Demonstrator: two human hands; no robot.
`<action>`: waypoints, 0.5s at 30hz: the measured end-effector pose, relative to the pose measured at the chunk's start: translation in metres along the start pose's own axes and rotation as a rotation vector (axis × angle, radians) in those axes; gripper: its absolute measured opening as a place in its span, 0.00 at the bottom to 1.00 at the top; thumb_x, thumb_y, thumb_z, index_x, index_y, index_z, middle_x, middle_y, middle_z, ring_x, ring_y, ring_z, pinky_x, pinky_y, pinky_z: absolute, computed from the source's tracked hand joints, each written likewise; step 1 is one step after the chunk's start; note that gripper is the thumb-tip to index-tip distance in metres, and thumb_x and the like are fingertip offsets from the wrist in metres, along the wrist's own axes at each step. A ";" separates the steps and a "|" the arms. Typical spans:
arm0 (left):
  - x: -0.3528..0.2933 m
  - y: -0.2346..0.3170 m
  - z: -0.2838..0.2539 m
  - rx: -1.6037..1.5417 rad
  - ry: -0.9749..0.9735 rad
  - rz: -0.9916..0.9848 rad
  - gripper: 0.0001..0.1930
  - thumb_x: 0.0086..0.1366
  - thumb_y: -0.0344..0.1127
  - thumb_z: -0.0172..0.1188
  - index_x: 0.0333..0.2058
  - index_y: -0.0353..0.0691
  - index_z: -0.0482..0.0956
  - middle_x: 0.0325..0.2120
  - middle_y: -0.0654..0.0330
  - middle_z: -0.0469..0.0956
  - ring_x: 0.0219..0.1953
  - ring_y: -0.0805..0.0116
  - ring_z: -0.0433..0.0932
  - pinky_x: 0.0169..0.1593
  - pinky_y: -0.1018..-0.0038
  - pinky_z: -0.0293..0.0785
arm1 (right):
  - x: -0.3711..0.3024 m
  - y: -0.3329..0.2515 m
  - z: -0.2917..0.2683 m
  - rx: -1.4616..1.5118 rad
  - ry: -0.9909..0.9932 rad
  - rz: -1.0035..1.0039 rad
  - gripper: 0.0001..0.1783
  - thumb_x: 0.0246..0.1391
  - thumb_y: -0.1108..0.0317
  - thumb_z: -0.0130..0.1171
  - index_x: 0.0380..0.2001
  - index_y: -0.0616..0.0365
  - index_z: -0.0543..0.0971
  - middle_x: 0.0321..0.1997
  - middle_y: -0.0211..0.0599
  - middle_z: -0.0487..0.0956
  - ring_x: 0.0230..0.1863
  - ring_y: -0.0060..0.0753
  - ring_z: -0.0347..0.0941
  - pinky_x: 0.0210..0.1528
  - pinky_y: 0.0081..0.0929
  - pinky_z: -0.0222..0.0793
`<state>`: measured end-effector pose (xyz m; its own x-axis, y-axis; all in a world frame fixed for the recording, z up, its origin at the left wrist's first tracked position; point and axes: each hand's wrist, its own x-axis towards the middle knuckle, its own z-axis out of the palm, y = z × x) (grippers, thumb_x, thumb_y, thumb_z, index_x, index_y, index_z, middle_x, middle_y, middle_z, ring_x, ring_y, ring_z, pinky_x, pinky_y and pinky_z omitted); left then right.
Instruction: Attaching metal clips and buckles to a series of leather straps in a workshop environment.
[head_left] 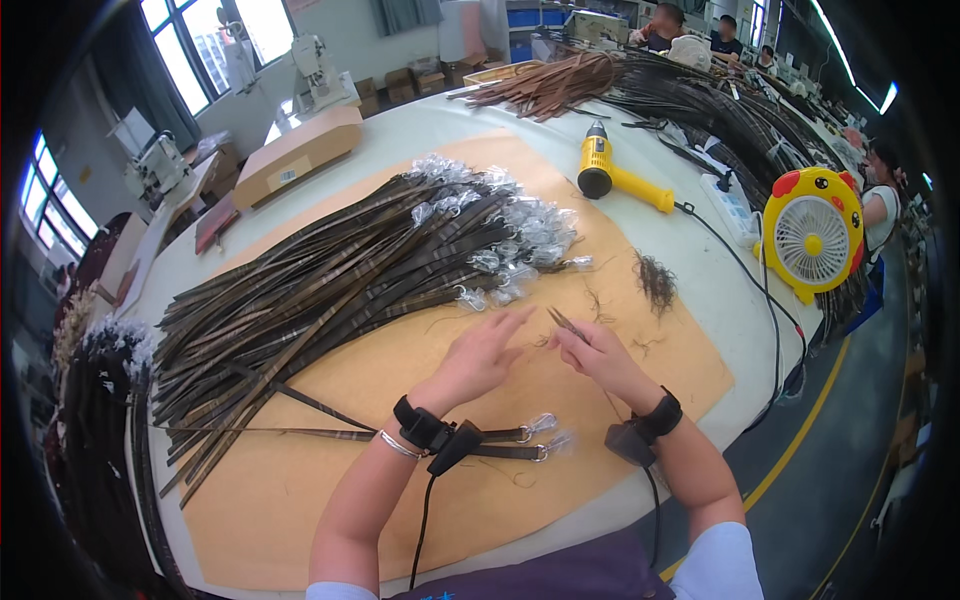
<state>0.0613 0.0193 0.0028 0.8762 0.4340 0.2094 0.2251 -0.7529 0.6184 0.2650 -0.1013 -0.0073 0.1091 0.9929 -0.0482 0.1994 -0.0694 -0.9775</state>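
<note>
My right hand [598, 358] is closed around a small pair of pointed thread snips [566, 322], its tips toward the upper left. Just left of it, my left hand [480, 352] has its fingers stretched out and holds nothing that I can see. Beyond both hands lies a large pile of long dark brown straps [330, 270], with clear plastic wrapping [525, 235] bunched over their far right ends. Two more straps [500, 452] with metal clasps lie under and beside my left wrist. Loose dark threads [598, 305] are scattered near the snips.
Brown paper [420, 530] covers much of the white table. A clump of thread trimmings [656, 282] sits on the right. Farther back are a yellow heat gun [615, 172] with a trailing cord, a yellow fan [812, 238], a cardboard box [300, 155] and more strap bundles [550, 85]. Other people work beyond.
</note>
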 end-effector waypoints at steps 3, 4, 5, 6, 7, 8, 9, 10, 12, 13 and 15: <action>-0.001 -0.028 -0.029 0.247 0.316 -0.049 0.27 0.58 0.28 0.64 0.58 0.41 0.72 0.50 0.54 0.73 0.52 0.50 0.72 0.53 0.59 0.72 | 0.007 -0.002 0.017 0.336 -0.079 -0.012 0.19 0.73 0.59 0.46 0.39 0.62 0.79 0.39 0.33 0.78 0.39 0.20 0.74 0.40 0.19 0.70; -0.005 -0.034 -0.042 0.373 0.407 -0.098 0.26 0.58 0.28 0.65 0.56 0.42 0.73 0.50 0.55 0.73 0.51 0.52 0.73 0.52 0.60 0.72 | 0.010 -0.003 0.024 0.343 -0.082 -0.021 0.19 0.73 0.59 0.46 0.39 0.62 0.79 0.39 0.33 0.78 0.39 0.20 0.74 0.40 0.19 0.70; -0.006 -0.044 -0.054 0.521 0.483 -0.154 0.27 0.57 0.30 0.67 0.56 0.43 0.74 0.51 0.56 0.72 0.52 0.53 0.73 0.51 0.61 0.72 | 0.014 -0.002 0.031 0.338 -0.159 -0.029 0.18 0.73 0.58 0.46 0.36 0.61 0.78 0.48 0.37 0.77 0.46 0.23 0.74 0.46 0.21 0.71; -0.005 -0.057 -0.060 0.608 0.535 -0.217 0.25 0.58 0.31 0.67 0.55 0.43 0.75 0.50 0.56 0.73 0.52 0.53 0.73 0.51 0.61 0.73 | 0.018 0.001 0.036 0.327 -0.233 -0.033 0.19 0.73 0.58 0.45 0.34 0.60 0.76 0.56 0.40 0.75 0.52 0.26 0.73 0.52 0.23 0.71; -0.005 -0.068 -0.066 0.698 0.591 -0.281 0.24 0.59 0.32 0.67 0.54 0.43 0.75 0.49 0.56 0.73 0.52 0.52 0.73 0.50 0.62 0.74 | 0.023 0.010 0.034 0.328 -0.234 -0.042 0.19 0.73 0.58 0.45 0.34 0.60 0.76 0.56 0.40 0.75 0.52 0.26 0.73 0.52 0.23 0.71; -0.007 -0.081 -0.072 0.704 0.596 -0.276 0.24 0.59 0.32 0.67 0.54 0.43 0.75 0.49 0.56 0.73 0.52 0.52 0.73 0.50 0.62 0.74 | 0.028 0.024 0.027 0.351 -0.131 -0.028 0.18 0.73 0.58 0.45 0.34 0.60 0.76 0.59 0.43 0.74 0.54 0.27 0.73 0.55 0.25 0.70; -0.011 -0.095 -0.077 0.685 0.524 -0.345 0.22 0.59 0.33 0.67 0.52 0.43 0.76 0.47 0.57 0.74 0.51 0.53 0.74 0.48 0.62 0.75 | 0.033 0.033 0.019 0.372 -0.038 -0.011 0.18 0.73 0.58 0.45 0.33 0.59 0.75 0.62 0.45 0.72 0.55 0.29 0.73 0.57 0.26 0.70; -0.013 -0.099 -0.082 0.661 0.451 -0.411 0.20 0.59 0.34 0.67 0.50 0.43 0.76 0.44 0.58 0.74 0.50 0.53 0.74 0.46 0.62 0.75 | 0.033 0.035 0.009 0.370 -0.046 -0.016 0.18 0.73 0.58 0.45 0.33 0.59 0.75 0.62 0.45 0.72 0.55 0.29 0.73 0.57 0.26 0.70; -0.014 -0.100 -0.086 0.601 0.442 -0.439 0.16 0.59 0.34 0.68 0.46 0.43 0.77 0.42 0.60 0.74 0.49 0.55 0.75 0.44 0.62 0.76 | 0.033 0.036 -0.005 0.434 0.185 -0.012 0.18 0.72 0.58 0.46 0.32 0.60 0.74 0.58 0.44 0.75 0.54 0.28 0.74 0.56 0.26 0.71; -0.013 -0.098 -0.089 0.537 0.424 -0.463 0.14 0.58 0.35 0.68 0.41 0.43 0.77 0.39 0.62 0.73 0.47 0.57 0.76 0.43 0.61 0.77 | 0.032 0.035 -0.005 0.431 0.186 -0.017 0.18 0.72 0.58 0.46 0.32 0.60 0.74 0.58 0.44 0.75 0.54 0.28 0.74 0.56 0.26 0.71; -0.017 -0.092 -0.090 0.513 0.440 -0.466 0.11 0.57 0.33 0.68 0.38 0.43 0.77 0.37 0.63 0.74 0.46 0.57 0.75 0.45 0.62 0.75 | 0.027 0.037 -0.002 0.353 0.201 0.012 0.18 0.72 0.58 0.47 0.34 0.60 0.74 0.52 0.42 0.78 0.50 0.27 0.75 0.56 0.25 0.71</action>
<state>-0.0125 0.1256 0.0106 0.4219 0.8319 0.3604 0.7849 -0.5341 0.3140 0.2774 -0.0772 -0.0439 0.3044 0.9511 -0.0533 -0.1461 -0.0087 -0.9892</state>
